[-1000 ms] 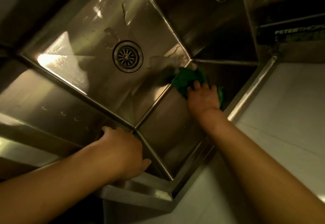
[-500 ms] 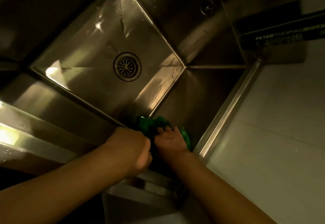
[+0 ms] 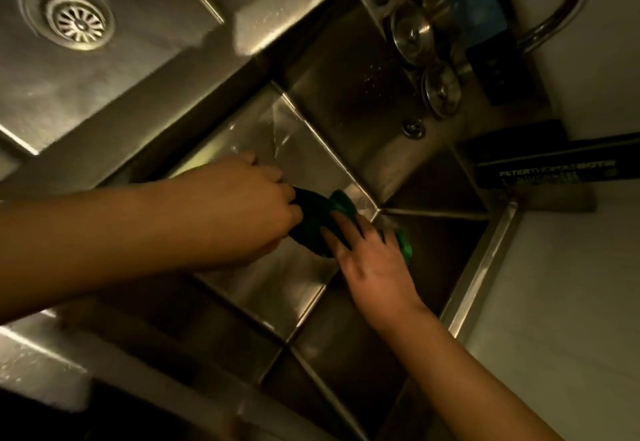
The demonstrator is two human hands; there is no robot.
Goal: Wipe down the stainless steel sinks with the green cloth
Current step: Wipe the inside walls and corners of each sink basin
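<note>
The green cloth (image 3: pixel 341 203) lies bunched on the floor of the stainless steel sink (image 3: pixel 277 288), close to its right corner. My left hand (image 3: pixel 256 205) reaches in from the left and grips the cloth's left end with curled fingers. My right hand (image 3: pixel 370 260) comes from the lower right and presses spread, straight fingers down on the cloth's right part. Between the hands the cloth is in deep shadow. The round drain (image 3: pixel 69 21) shows at the top left.
A curved faucet pipe (image 3: pixel 561 8) and several round metal knobs (image 3: pixel 412 35) sit along the back wall at the top right. A black box with white lettering (image 3: pixel 554 170) rests by the sink's right rim (image 3: pixel 485 267). A pale flat surface (image 3: pixel 571 319) fills the right side.
The view has swung right, pushing the drain to the top left. My right hand slid the cloth from the near corner to the right corner. My left hand left the rim and took hold of the cloth.
</note>
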